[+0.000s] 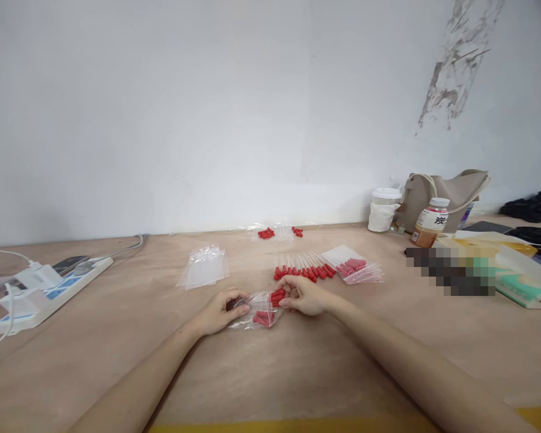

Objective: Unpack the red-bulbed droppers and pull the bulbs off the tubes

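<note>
My left hand pinches the edge of a clear plastic zip bag lying on the table. Red-ended pieces show through the film inside it. At the bag's right-hand mouth, my right hand grips several droppers with red rubber bulbs, thumb and fingers closed around them. Part of the bag is hidden behind my left fingers. Just beyond my right hand lies a row of droppers, clear stems pointing away and red bulbs towards me. Beside the row, filled bags overlap in a pile.
Flat clear bags are stacked at left. More red bulbs lie by the wall. A power strip with cables is far left. On the right stand a lidded cup, a bottle, a handbag and a tissue pack.
</note>
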Motion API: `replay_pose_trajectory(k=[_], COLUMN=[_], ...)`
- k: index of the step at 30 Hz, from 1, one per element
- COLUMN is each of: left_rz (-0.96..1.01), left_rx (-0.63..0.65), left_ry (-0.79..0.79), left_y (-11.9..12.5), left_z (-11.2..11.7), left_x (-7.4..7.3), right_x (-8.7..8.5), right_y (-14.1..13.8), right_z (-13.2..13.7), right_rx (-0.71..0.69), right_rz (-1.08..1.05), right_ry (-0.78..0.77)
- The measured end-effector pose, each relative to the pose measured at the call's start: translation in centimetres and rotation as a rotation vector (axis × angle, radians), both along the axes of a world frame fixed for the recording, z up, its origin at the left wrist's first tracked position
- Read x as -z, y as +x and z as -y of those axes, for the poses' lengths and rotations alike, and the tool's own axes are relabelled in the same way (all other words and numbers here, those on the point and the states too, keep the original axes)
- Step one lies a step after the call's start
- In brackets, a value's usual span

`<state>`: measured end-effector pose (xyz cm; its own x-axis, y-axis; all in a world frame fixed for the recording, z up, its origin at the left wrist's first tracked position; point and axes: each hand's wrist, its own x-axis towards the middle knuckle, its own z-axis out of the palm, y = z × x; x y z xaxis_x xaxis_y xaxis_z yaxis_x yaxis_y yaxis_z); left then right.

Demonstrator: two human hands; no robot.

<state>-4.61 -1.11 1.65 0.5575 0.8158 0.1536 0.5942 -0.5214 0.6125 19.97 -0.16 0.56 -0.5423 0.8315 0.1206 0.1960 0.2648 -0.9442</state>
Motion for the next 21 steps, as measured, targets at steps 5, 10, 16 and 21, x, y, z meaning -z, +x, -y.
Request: replay_pose_trajectory(k=[5, 10, 16, 21], left_rz=[-0.011, -0.006, 0.175, 0.414], left_rx=[0.024, 0.015, -0.206, -0.3], left_ry=[-0.041, -0.085, -0.021, -0.307], left_y=[-0.4, -0.9, -0.5, 2.6], left_z=[0.1, 0.2, -0.3, -1.3], left_x=[-0.5, -0.6, -1.0, -2.9], right_x=[-1.9, -4.1, -6.0, -6.2], right_y=[2.3, 5.5, 8.6, 5.2], right_z=[-0.6, -1.5, -2.1, -1.3], right_rx=[-0.043, 0.021, 0.204, 0.452], right_rz=[-0.103, -0.101, -0.219, -0.23], right_ry=[-0.237, -0.23, -0.156, 0.179])
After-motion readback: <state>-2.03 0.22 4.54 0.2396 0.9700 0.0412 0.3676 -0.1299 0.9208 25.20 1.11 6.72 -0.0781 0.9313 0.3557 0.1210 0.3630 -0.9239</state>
